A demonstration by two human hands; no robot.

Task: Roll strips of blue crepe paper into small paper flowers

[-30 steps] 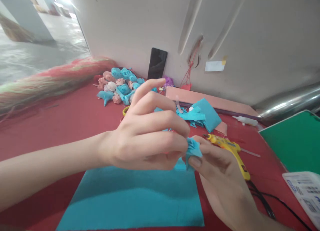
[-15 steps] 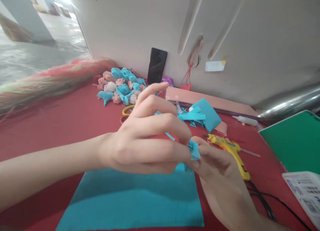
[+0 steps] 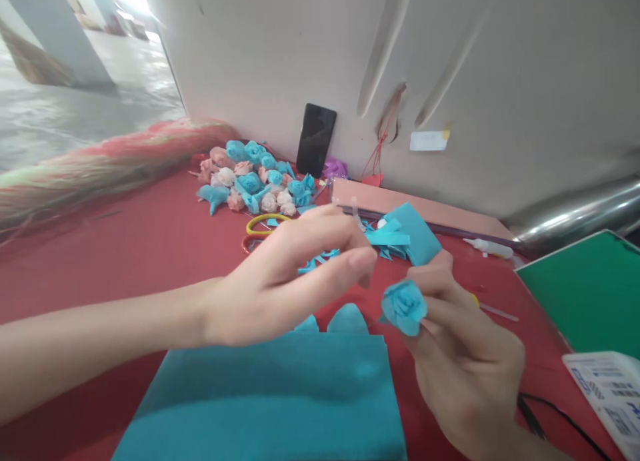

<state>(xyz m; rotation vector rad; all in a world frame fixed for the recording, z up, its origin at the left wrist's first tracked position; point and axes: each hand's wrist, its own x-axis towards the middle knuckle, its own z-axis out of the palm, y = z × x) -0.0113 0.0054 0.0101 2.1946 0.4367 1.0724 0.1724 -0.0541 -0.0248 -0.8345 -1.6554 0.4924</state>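
Observation:
My right hand (image 3: 465, 354) is closed on a small blue paper rose (image 3: 404, 306), held up by its fingertips above the red table (image 3: 150, 241). My left hand (image 3: 295, 278) hovers just left of the rose with its fingers stretched out and nothing in them. Below both hands lies a large blue paper sheet (image 3: 280, 401) with two cut blue petals (image 3: 345, 320) at its far edge.
A pile of blue, pink and white paper roses (image 3: 250, 178) sits at the back left by a black phone (image 3: 315, 140) leaning on the wall. Yellow scissors (image 3: 263, 224), blue paper scraps (image 3: 405, 234), a pink sheet (image 3: 425, 204), a green board (image 3: 585, 288) and a white box (image 3: 607, 391) lie around.
My left hand has let go of the blue paper and drawn back to the left, fingers straightened. My right hand has turned the rose so its rolled face shows and now covers the yellow glue gun.

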